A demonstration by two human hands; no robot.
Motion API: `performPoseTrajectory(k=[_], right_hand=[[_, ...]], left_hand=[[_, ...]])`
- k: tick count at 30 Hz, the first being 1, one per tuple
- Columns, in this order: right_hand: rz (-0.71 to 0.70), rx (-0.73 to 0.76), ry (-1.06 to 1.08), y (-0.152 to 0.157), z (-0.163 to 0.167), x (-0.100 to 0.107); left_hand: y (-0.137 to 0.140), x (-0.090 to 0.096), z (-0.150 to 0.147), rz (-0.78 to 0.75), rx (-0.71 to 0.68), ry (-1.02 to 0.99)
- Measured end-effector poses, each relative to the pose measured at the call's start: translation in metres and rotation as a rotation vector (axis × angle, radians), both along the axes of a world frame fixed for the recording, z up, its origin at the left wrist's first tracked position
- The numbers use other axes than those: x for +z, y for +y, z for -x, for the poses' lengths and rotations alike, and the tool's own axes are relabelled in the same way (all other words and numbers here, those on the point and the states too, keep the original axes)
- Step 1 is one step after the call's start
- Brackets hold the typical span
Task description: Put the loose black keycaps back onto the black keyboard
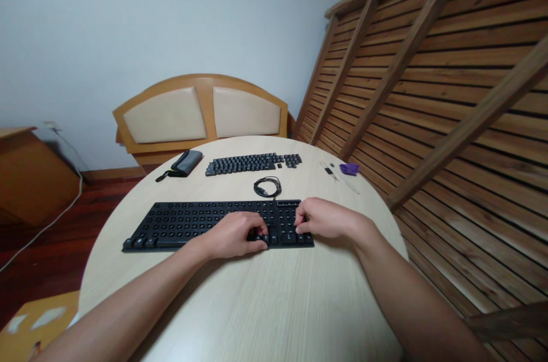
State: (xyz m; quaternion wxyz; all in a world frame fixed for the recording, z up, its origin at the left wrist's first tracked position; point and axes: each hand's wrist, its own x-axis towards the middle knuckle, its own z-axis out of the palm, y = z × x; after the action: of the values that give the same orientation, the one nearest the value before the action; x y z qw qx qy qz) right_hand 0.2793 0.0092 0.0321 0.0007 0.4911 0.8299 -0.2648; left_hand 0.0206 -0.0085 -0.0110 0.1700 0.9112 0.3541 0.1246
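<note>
On a round surface point(265, 305), a black keyboard point(180, 219) is set, perhaps steadied by the left hand point(235, 233); its number pad point(287, 235) is met by the right hand point(321, 217). Whether either grip is closed cannot be told. Behind, small keycaps point(244, 164) are laid in rows, seemingly for order.

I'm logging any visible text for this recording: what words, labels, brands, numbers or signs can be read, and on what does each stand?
No text can be read.
Loose keycaps: pale marks, too small to read.
Black keyboard: marks on its fitted keys, too small and blurred to read.
Gray pouch: no lettering can be made out.
</note>
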Motion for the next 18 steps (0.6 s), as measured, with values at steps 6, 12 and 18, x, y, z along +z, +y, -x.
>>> performPoseTrajectory(k=[6, 12, 18], right_hand=[[0.019, 0.018, 0.009, 0.003, -0.003, -0.001], [-0.058, 0.016, 0.227, 0.031, -0.026, -0.011], [-0.436, -0.292, 0.000, 0.094, -0.031, -0.034]], left_hand=[[0.000, 0.002, -0.001, 0.006, 0.006, 0.002], [0.001, 0.002, 0.000, -0.007, -0.009, -0.015], [0.001, 0.001, 0.000, 0.004, -0.012, -0.015]])
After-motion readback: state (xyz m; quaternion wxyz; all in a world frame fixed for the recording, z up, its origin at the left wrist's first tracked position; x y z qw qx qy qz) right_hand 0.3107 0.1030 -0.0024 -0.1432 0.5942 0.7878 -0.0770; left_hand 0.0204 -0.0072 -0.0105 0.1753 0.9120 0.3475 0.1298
